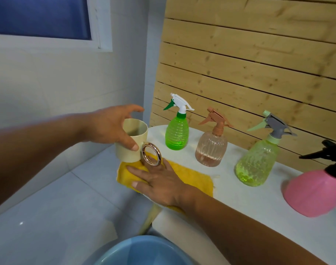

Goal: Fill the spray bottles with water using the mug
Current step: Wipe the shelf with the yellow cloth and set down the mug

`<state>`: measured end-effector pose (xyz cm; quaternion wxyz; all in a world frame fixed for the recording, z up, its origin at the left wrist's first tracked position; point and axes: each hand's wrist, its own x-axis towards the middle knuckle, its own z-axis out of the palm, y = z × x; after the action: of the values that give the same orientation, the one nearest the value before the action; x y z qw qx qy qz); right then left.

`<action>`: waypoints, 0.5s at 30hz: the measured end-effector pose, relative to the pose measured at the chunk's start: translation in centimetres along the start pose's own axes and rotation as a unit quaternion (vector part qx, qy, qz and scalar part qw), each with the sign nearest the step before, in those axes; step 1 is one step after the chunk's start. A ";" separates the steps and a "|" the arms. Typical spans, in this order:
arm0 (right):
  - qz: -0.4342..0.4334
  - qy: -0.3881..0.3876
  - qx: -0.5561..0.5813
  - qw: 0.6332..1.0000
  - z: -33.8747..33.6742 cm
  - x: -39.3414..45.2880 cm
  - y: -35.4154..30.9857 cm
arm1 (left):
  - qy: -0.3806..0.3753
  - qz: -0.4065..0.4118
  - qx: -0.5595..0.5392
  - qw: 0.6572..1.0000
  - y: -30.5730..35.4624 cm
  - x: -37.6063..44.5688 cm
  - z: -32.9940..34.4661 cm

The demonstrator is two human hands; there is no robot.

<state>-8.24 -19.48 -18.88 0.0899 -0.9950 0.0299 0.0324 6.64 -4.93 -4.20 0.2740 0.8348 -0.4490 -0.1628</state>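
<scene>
My left hand grips a cream mug by its rim and side, at the table's left end; the mug has a shiny round ring handle. My right hand rests flat with straight fingers on a yellow cloth just below the mug. On the white table stand a bright green spray bottle, a clear pinkish bottle with a brown sprayer, a pale green bottle with a grey sprayer and a pink bottle with a black sprayer. All wear their spray heads.
A blue basin sits low at the bottom edge, below the table. A slatted wooden panel stands behind the bottles. White tiled floor and wall lie to the left, with a window above.
</scene>
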 end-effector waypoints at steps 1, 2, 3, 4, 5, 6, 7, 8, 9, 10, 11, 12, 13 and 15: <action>-0.008 -0.001 -0.001 1.000 0.0 -0.8 0.0 | -0.001 0.002 -0.002 1.000 0.1 -0.1 0.1; -0.015 -0.001 0.000 1.000 0.0 -1.7 0.0 | -0.003 0.003 -0.003 1.000 0.2 -0.2 0.2; -0.019 0.001 0.002 1.000 0.0 -2.7 0.1 | -0.006 0.005 -0.005 1.000 0.3 -0.3 0.4; -0.022 0.003 -0.001 1.000 0.1 -3.7 0.3 | -0.011 0.006 -0.007 1.000 0.4 -0.3 0.6; -0.025 0.007 -0.009 1.000 0.2 -4.9 0.5 | -0.016 0.008 -0.009 1.000 0.5 -0.5 0.9; -0.025 0.012 -0.019 0.999 0.3 -6.1 0.8 | -0.019 0.009 -0.010 1.000 0.6 -0.5 1.3; -0.022 0.016 -0.025 0.999 0.4 -7.3 1.1 | -0.022 0.011 -0.009 1.000 0.8 -0.6 1.7; -0.015 0.017 -0.028 0.999 0.4 -8.6 1.5 | -0.025 0.012 -0.007 1.000 1.0 -0.7 2.1; -0.007 0.017 -0.028 0.999 0.4 -9.9 1.8 | -0.031 0.011 -0.009 0.999 1.1 -0.7 2.5; 0.001 0.016 -0.028 0.999 0.4 -11.4 2.1 | -0.038 0.009 -0.011 0.999 1.3 -0.8 3.0; 0.005 0.018 -0.026 1.000 0.4 -12.6 2.5 | -0.046 0.009 -0.005 0.999 1.3 -0.8 3.3; 0.012 0.020 -0.024 0.999 0.2 -14.2 2.8 | -0.050 0.014 0.006 0.999 1.3 -0.8 3.8; 0.017 0.023 -0.021 0.999 0.1 -15.5 3.2 | -0.053 0.017 0.019 0.998 1.2 -0.7 4.2; 0.029 0.024 -0.020 0.999 0.2 -17.9 4.0 | -0.051 0.014 0.038 0.998 1.0 -0.7 4.8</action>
<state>-26.34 -22.41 -18.51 0.0679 -0.9958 0.0605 0.0114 3.06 -6.28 -7.41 0.2209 0.8291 -0.4795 -0.1839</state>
